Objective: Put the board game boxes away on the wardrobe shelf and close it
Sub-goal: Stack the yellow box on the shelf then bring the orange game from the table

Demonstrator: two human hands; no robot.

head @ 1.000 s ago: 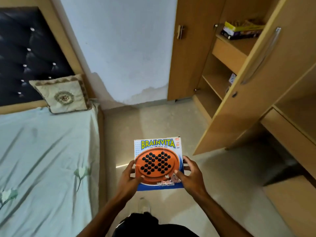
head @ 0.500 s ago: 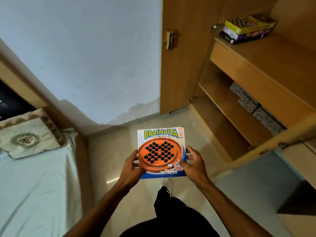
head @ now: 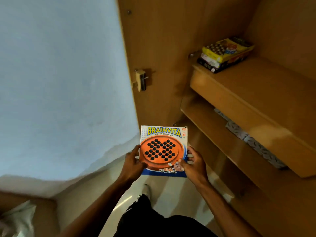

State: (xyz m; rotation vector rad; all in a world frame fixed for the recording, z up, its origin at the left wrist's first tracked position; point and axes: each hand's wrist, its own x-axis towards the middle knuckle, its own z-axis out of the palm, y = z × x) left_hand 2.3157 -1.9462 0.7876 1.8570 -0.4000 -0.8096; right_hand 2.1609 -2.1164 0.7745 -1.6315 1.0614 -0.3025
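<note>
1. Head view. Brainvita box (head: pixel 163 151) held face up between left hand (head: pixel 133 164) and right hand (head: pixel 195 163); fingers curled round its side edges, thumbs on top.
2. Step in hand: lift level, up and rightward from the fingers, onto the stack of game boxes (head: pixel 225 54) on the shelf (head: pixel 256 86); square the edges.
3. Square printed carton, orange peg board pictured; far edge possibly scuffed.

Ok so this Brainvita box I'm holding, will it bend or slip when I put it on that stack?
Probably stiff: the Brainvita box looks flat though the left hand and right hand grip only its side edges. Likely light, since that edge grip carries it. Its smooth printed card may slide on the stack of boxes, so set it down level.
</note>
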